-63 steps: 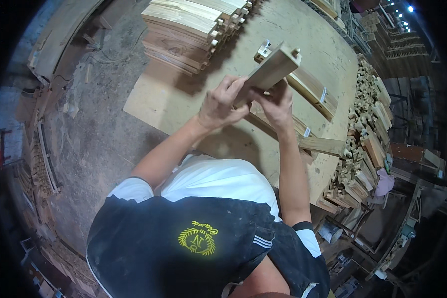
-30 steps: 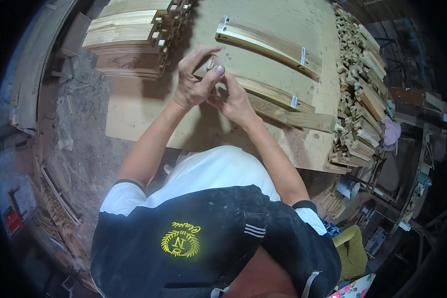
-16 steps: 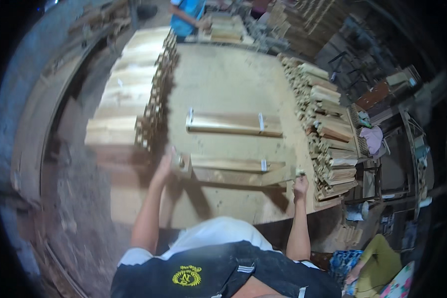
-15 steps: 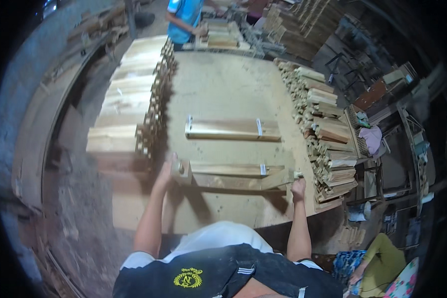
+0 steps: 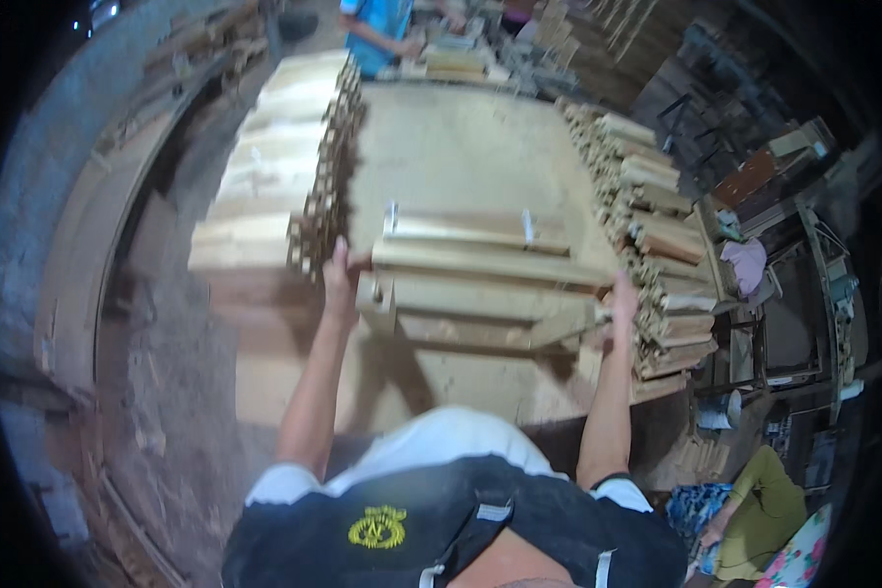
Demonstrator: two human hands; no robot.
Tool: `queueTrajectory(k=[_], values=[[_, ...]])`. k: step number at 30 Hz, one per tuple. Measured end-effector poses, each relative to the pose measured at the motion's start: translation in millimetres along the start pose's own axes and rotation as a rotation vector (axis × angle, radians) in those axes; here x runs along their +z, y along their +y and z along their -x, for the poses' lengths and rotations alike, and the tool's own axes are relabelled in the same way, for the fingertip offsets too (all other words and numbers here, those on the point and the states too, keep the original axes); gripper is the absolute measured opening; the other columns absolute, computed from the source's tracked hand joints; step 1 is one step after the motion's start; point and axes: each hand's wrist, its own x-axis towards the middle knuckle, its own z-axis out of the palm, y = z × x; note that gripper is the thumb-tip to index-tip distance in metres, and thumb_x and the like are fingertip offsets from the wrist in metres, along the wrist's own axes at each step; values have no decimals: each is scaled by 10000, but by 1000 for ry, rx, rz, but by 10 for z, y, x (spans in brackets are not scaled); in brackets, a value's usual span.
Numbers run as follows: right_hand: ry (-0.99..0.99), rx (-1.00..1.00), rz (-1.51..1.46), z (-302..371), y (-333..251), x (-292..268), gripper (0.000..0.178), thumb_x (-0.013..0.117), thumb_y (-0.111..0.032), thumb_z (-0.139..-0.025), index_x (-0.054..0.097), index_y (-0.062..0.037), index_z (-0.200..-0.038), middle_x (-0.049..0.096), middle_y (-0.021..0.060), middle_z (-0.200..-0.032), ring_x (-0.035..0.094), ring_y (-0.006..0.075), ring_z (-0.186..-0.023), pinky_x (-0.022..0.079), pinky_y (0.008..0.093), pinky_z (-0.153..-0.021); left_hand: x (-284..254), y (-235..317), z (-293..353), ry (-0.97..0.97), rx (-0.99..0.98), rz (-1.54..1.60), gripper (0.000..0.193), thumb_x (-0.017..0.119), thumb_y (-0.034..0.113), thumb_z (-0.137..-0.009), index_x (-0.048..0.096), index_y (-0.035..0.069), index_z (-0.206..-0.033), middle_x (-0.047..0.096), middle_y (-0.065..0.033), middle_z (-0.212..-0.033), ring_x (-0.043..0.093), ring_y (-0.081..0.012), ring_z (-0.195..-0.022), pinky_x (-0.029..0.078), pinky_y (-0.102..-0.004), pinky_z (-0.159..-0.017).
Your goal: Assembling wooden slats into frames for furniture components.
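A long bundle of pale wooden slats spans between my two hands, just above a wooden frame. My left hand closes on its left end, thumb pointing up. At the right end my right hand grips it, somewhat blurred. Below and nearer to me lies the wooden frame, a long trough-like holder with an upright block at each end. Just beyond the held slats, a strapped bundle of slats with two white bands rests on the board-topped table.
Tall stacked slats line the table's left side. A lower, uneven pile of wooden pieces runs along the right edge. Across the far end a person in a blue shirt works at another bench. Someone's leg in olive trousers shows at lower right.
My hands have moved away from me, from the wooden frame's ends to the slat bundle's ends. The bundle has risen out of the frame toward the strapped one. The view has shifted slightly.
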Motion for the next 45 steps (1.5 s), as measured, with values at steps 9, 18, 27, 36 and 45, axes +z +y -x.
queueTrajectory(k=[9,18,27,36,45], values=[[165,207,-957,485,-1672,-554,103,693,-159,-869,598,-119,-861,645,55,-910,620,203,-902,514,383,-824,379,733,659,-121,722,322,623,422,549,-997,645,-32,-1010,674,-211,-1063,607,-361,-1158,399,-485,-1069],[135,5,-955,513,-1419,-554,131,618,-35,-775,594,-86,-893,637,73,-938,616,234,-920,513,387,-874,738,909,740,130,531,59,437,571,293,-907,627,-46,-1176,657,-144,-1096,621,-215,-1023,438,-327,-983],[212,-21,-573,470,-1230,-477,171,628,-90,-808,679,-28,-958,657,55,-930,620,188,-929,488,309,-864,695,655,755,156,664,-73,453,593,231,-820,611,-98,-1131,645,-187,-1050,648,-245,-926,522,-367,-861],[100,-126,-725,611,-1041,-418,140,601,-105,-847,694,-1,-865,667,29,-843,576,116,-834,437,256,-813,692,647,691,163,907,-641,385,492,262,-947,610,-74,-1094,621,-177,-1120,617,-295,-1003,492,-411,-913],[133,-127,-602,586,-1009,-422,165,585,-132,-867,696,-20,-917,646,35,-947,566,155,-961,404,283,-923,1396,2119,869,-211,1027,-511,643,452,399,-1004,464,-154,-1331,549,-307,-1305,541,-372,-1243,368,-495,-1116]])
